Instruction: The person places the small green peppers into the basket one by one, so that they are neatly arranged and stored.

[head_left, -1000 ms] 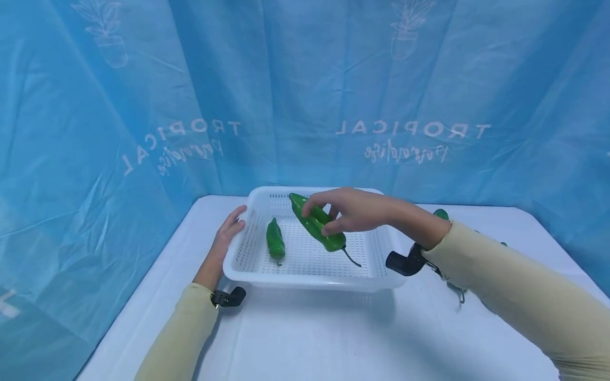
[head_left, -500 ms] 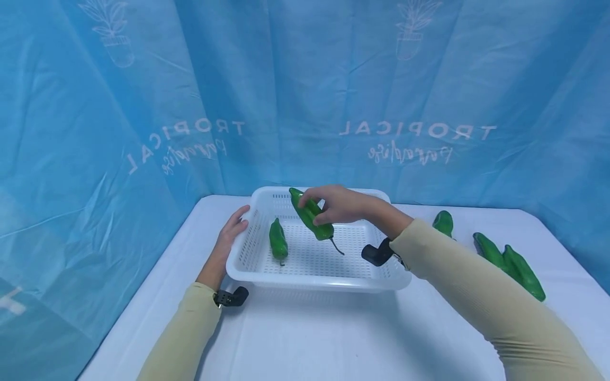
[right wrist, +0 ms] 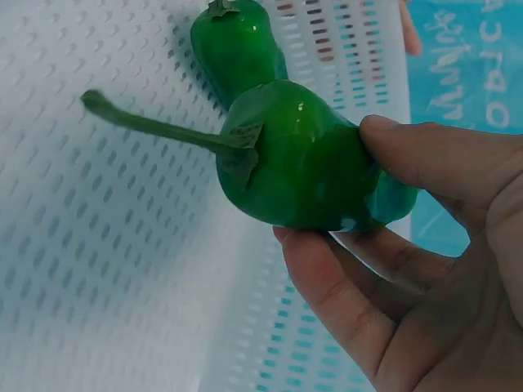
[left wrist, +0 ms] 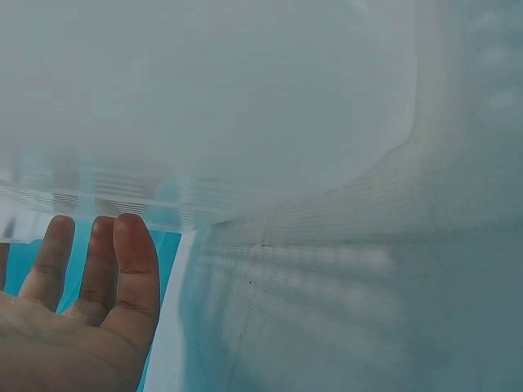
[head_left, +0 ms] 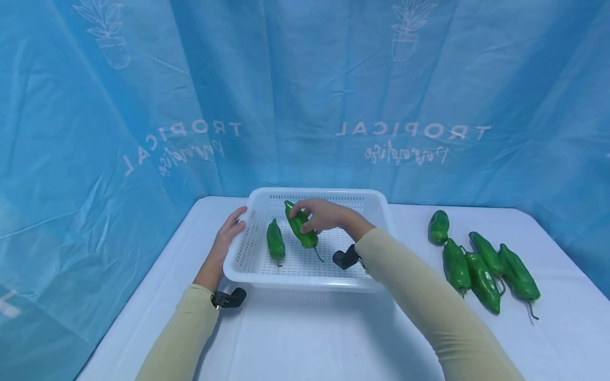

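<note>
A long green pepper (head_left: 308, 241) is pinched between the thumb and fingers of my right hand (head_left: 328, 214), inside the white basket (head_left: 305, 280). In the right wrist view this pepper (right wrist: 294, 159) points its stem away from the palm, over the perforated basket floor. A second green pepper (head_left: 276, 241) lies in the basket just left of the held one. My left hand (head_left: 226, 237) touches the outside of the basket's left rim. The left wrist view shows its fingers (left wrist: 135, 261) fairly straight against the basket wall.
Several green peppers (head_left: 483, 283) lie on the white table (head_left: 314, 338) to the right of the basket. A blue curtain (head_left: 295, 106) hangs behind the table and along its left side.
My right hand has carried the held pepper leftward, then lowered it closer to the pepper in the basket. The peppers on the right have come into fuller view. My left hand stays put.
</note>
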The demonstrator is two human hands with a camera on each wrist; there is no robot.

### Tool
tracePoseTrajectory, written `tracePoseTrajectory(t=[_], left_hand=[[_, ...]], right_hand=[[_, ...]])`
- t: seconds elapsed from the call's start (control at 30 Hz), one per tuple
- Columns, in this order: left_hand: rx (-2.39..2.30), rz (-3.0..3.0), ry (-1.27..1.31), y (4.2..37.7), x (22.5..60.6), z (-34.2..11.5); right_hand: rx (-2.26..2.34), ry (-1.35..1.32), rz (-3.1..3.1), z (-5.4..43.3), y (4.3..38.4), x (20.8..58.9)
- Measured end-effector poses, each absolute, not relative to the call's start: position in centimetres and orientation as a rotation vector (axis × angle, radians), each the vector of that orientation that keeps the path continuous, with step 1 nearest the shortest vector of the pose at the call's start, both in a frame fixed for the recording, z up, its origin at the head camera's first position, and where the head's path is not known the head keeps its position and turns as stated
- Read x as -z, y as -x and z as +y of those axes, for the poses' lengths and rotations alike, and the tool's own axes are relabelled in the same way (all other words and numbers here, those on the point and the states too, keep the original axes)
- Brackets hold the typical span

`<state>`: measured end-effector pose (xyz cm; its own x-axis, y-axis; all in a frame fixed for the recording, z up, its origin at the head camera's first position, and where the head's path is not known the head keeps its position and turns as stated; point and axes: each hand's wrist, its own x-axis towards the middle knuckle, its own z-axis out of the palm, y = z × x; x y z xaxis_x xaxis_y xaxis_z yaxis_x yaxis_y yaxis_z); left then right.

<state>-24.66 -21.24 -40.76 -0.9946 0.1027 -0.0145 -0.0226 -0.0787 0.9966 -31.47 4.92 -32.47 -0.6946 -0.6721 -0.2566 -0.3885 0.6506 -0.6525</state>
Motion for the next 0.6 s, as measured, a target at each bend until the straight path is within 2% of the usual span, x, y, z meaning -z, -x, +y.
tracePoseTrajectory(t=[0.6], left_hand=[[-2.293,2.02,-0.085,24.9,40.6,-21.0]], right_hand=[[0.868,0.587,2.326,2.5,32.7,35.9]])
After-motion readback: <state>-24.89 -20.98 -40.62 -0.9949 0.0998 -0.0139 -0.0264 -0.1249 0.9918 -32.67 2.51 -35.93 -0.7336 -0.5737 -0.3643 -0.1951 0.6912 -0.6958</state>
